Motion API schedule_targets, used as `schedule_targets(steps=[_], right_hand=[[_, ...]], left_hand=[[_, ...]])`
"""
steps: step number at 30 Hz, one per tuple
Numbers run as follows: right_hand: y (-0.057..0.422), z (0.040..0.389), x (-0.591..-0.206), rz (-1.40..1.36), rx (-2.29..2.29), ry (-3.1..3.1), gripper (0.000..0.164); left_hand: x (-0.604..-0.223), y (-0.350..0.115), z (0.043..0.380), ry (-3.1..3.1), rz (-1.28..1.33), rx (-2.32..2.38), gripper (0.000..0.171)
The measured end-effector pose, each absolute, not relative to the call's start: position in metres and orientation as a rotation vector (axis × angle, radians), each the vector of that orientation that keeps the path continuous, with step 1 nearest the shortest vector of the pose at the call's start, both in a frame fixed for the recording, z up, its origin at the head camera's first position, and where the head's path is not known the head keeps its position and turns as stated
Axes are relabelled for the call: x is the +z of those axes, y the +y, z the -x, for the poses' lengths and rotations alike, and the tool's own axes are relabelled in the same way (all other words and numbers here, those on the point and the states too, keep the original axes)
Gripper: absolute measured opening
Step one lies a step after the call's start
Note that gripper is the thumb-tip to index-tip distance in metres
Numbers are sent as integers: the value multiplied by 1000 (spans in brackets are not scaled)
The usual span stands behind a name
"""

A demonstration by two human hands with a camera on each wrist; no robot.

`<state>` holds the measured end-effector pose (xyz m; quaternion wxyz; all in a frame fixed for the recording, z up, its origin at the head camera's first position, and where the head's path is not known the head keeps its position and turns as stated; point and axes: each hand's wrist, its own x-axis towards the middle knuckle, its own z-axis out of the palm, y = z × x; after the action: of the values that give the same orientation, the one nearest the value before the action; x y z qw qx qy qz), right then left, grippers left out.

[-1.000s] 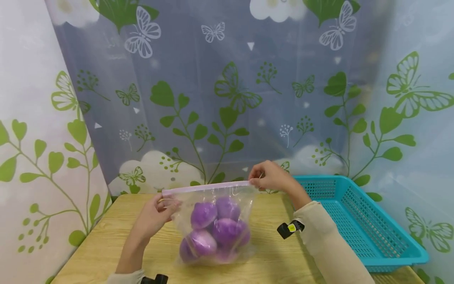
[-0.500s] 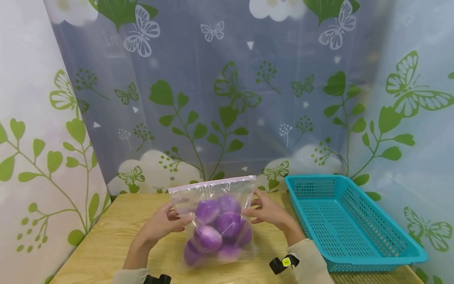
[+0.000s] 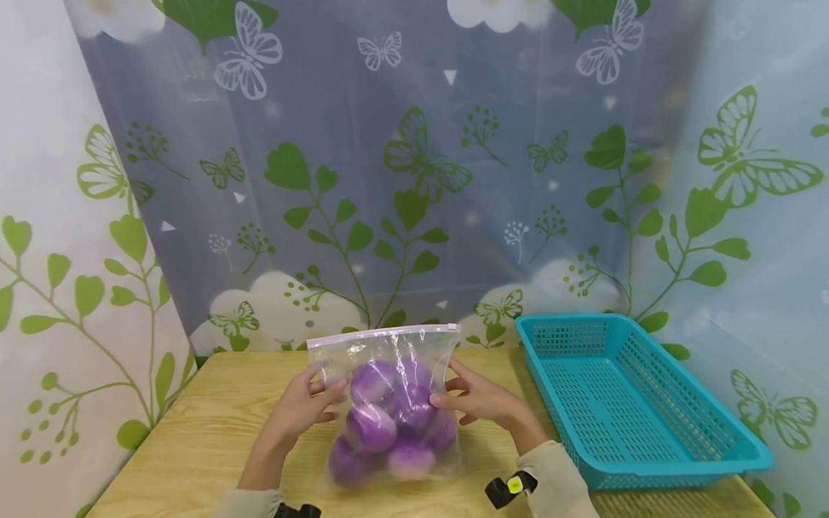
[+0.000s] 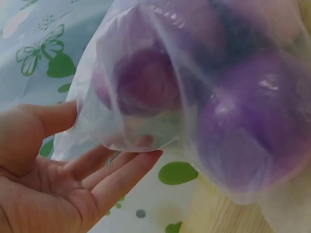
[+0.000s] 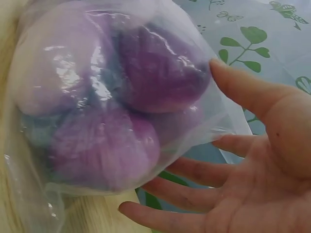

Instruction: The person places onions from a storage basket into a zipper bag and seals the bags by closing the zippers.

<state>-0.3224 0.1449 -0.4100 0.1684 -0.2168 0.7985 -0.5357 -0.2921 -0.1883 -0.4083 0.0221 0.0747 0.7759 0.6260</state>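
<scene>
A clear zip bag (image 3: 427, 350) stands upright on the wooden table, with a pale pink strip (image 3: 382, 334) along its top and a white slider (image 3: 452, 327) at the right end. Inside lie several round purple things (image 3: 372, 427) fading to white. My left hand (image 3: 294, 410) is at the bag's left side; in the left wrist view its thumb (image 4: 60, 116) touches the edge, and its straight fingers reach behind the film. On the right, the thumb of my right hand (image 3: 482, 397) lies against the bag, and its fingers (image 5: 184, 194) spread long behind it.
To the right sits a turquoise plastic basket (image 3: 566, 417) with perforated sides. A patterned curtain (image 3: 414, 237) with leaves and butterflies hangs behind the wooden table (image 3: 207, 432). Small black devices (image 3: 501, 491) are strapped at both wrists.
A second ago my hands were at the bag's top corners, the right pinching the strip's end. Both have let go and slid down to the sides; the bag has shifted slightly.
</scene>
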Motion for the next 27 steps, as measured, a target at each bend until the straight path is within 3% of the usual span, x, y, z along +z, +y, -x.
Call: schedule_targets(steps=[11, 20, 27], right_hand=[[138, 321, -415, 549, -1547, 2299, 88], [141, 321, -419, 532, -1519, 2331, 103], [142, 322, -422, 467, -1383, 2467, 98]], left_hand=[[-412, -183, 288, 2392, -347, 1614, 126], [-424, -166, 293, 2464, -116, 1774, 118], [-424, -159, 294, 2512, -86, 1684, 115]])
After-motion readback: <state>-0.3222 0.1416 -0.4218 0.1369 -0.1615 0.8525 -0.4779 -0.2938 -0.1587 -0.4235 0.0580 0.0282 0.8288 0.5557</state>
